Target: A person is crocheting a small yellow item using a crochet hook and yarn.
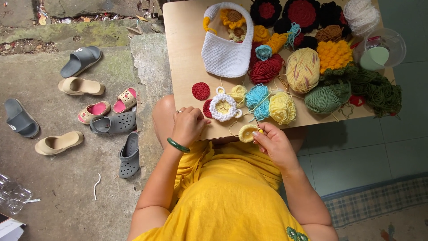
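- Your right hand is closed on a small yellow crochet round and what looks like a hook; the round sits just off the near edge of the tabletop, over your lap.
- Your left hand is curled loosely, fingertips resting on the near edge beside a dark red disc; I cannot tell whether it grips anything.
- The yellow round is small and flat, so I judge it an early piece with rows left to add; a strand runs from it up toward the yarn.
- Just past your hands lie finished bits: a white-rimmed flower piece, a red disc, and small balls of pale yellow, blue and yellow yarn.
- Farther back sit a white crochet bag with sunflowers inside, a red ball, a cream ball, green yarn, and dark rosettes at the far edge.
- A clear plastic tub stands at the right edge.
- Sandals lie on the concrete floor to your left.
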